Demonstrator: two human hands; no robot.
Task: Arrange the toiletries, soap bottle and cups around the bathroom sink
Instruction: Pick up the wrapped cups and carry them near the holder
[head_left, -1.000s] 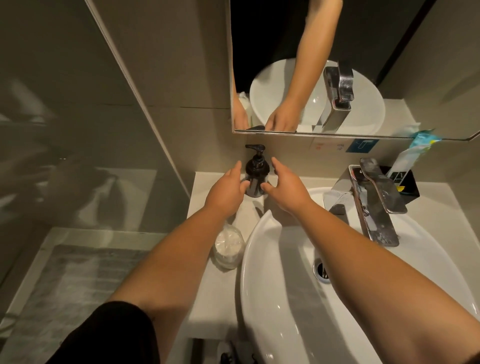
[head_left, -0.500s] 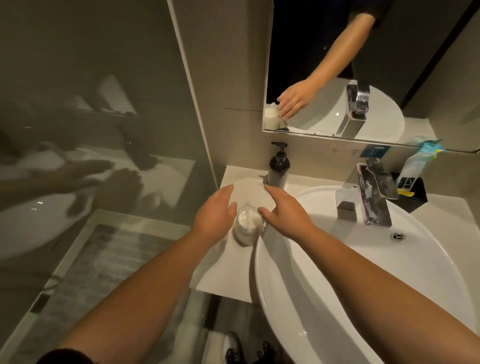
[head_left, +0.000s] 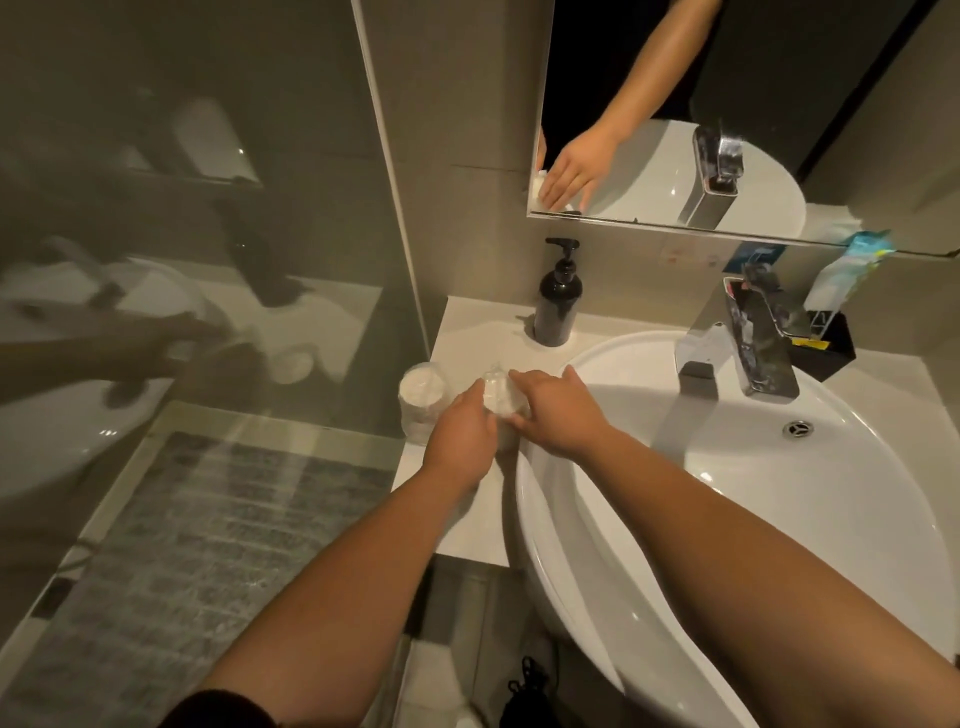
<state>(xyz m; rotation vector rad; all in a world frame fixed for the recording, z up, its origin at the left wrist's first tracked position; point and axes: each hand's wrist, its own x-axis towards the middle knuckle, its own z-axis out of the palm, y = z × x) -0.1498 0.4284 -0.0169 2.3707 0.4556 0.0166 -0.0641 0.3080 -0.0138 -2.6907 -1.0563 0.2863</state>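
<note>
A clear-wrapped cup (head_left: 497, 397) stands on the white counter (head_left: 467, 525) left of the sink (head_left: 779, 519). My left hand (head_left: 460, 434) grips its left side, and my right hand (head_left: 558, 410) holds its right side between thumb and fingers. A second wrapped cup (head_left: 422, 397) stands just left of my hands at the counter's edge. Against the wall behind them is the black pump soap bottle (head_left: 558, 306). At the far right, a black holder (head_left: 826, 348) carries a toiletry packet (head_left: 852, 270).
A chrome faucet (head_left: 753, 343) rises behind the basin. The mirror (head_left: 675, 104) above reflects my right hand and the faucet. A glass partition (head_left: 208, 208) borders the counter's left side, with a grey floor mat (head_left: 197, 561) below.
My hands left the soap bottle and came back toward me to the wrapped cups. One cup now sits between both hands, while the other stands apart on the left.
</note>
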